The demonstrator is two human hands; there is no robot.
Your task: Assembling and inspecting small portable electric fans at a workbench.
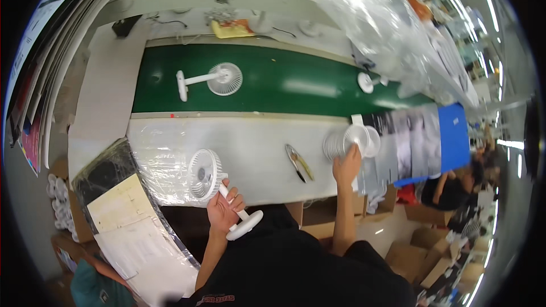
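In my left hand point(224, 207) is a small white desk fan point(244, 225), with my fingers wrapped round its neck. Its round caged head point(203, 175) points up and its disc base hangs low, close to my body. To the right, my right hand point(347, 167) pinches the edge of a white round fan grille point(356, 135). That grille leans against a row of similar white grilles point(332, 145) on the table. How firmly my fingertips close on it is partly hidden. Between my hands lie pliers point(298, 163) with dark and yellowish handles.
Beyond the white worktable point(256, 136) runs a green conveyor belt point(273, 94), carrying another white fan point(224, 78) and a white round part point(365, 82). Plastic wrap hangs at upper right. Cardboard boxes point(409, 250) stand on the floor. Other people sit at lower left and far right.
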